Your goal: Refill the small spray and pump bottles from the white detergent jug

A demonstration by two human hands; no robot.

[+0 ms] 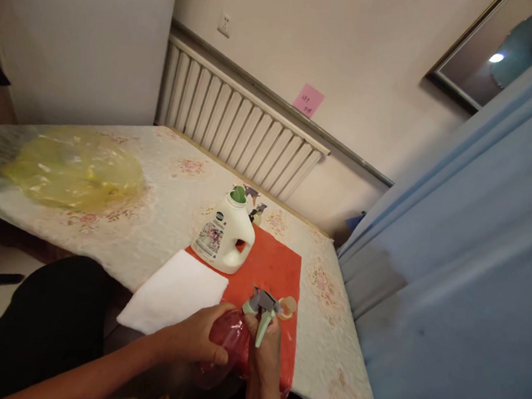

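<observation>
At the table's near edge I hold a clear spray bottle (pixel 233 340), tilted, its body showing pink-red. My left hand (pixel 196 337) is wrapped around the bottle's body from the left. Up at the neck, my right hand (pixel 267 344) grips just below the grey and pale green trigger head (pixel 263 304). Some of the right fingers are hidden behind the bottle. A translucent amber cap (pixel 287 307) lies on the red mat (pixel 283 261) beside the trigger head. Farther back stands a cream detergent jug (pixel 222 239) with a green spout and no cap on it.
A folded white cloth (pixel 174 297) lies left of the mat, overhanging the table edge. More spray bottles (pixel 258 213) stand partly hidden behind the jug. A crumpled yellow plastic bag (pixel 76 168) rests on the floral tablecloth (pixel 173 190). A blue curtain (pixel 452 261) hangs at right.
</observation>
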